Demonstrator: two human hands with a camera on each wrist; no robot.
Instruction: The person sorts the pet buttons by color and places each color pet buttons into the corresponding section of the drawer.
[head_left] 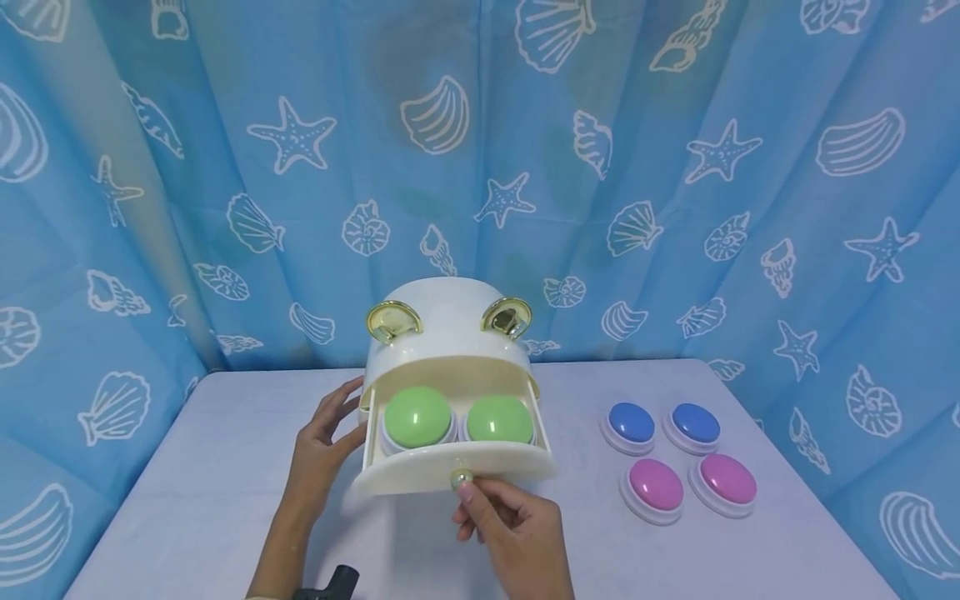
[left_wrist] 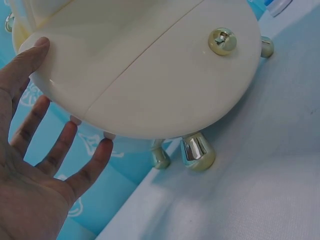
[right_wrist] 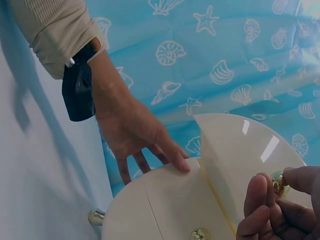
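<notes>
A rounded white cabinet [head_left: 448, 321] with two gold-rimmed ears stands on gold feet [left_wrist: 198, 152] on the table. Its upper drawer [head_left: 454, 468] is pulled out and holds two green-domed round buttons [head_left: 418, 417] with white bases, side by side. My right hand [head_left: 517, 533] pinches the drawer's gold knob [right_wrist: 281, 183] between thumb and fingers. Against the cabinet's left side, my left hand [head_left: 318, 442] rests with fingers spread and fairly straight, the thumb [left_wrist: 35, 56] at the front edge. A second gold knob [left_wrist: 222, 41] shows on the lower front, below the open drawer.
Two blue-domed buttons [head_left: 632, 422] and two pink-domed buttons [head_left: 656, 485] sit on the table to the right of the cabinet. The white tabletop [head_left: 225, 467] ends at a blue curtain [head_left: 420, 200] printed with seashells and starfish, just behind the cabinet.
</notes>
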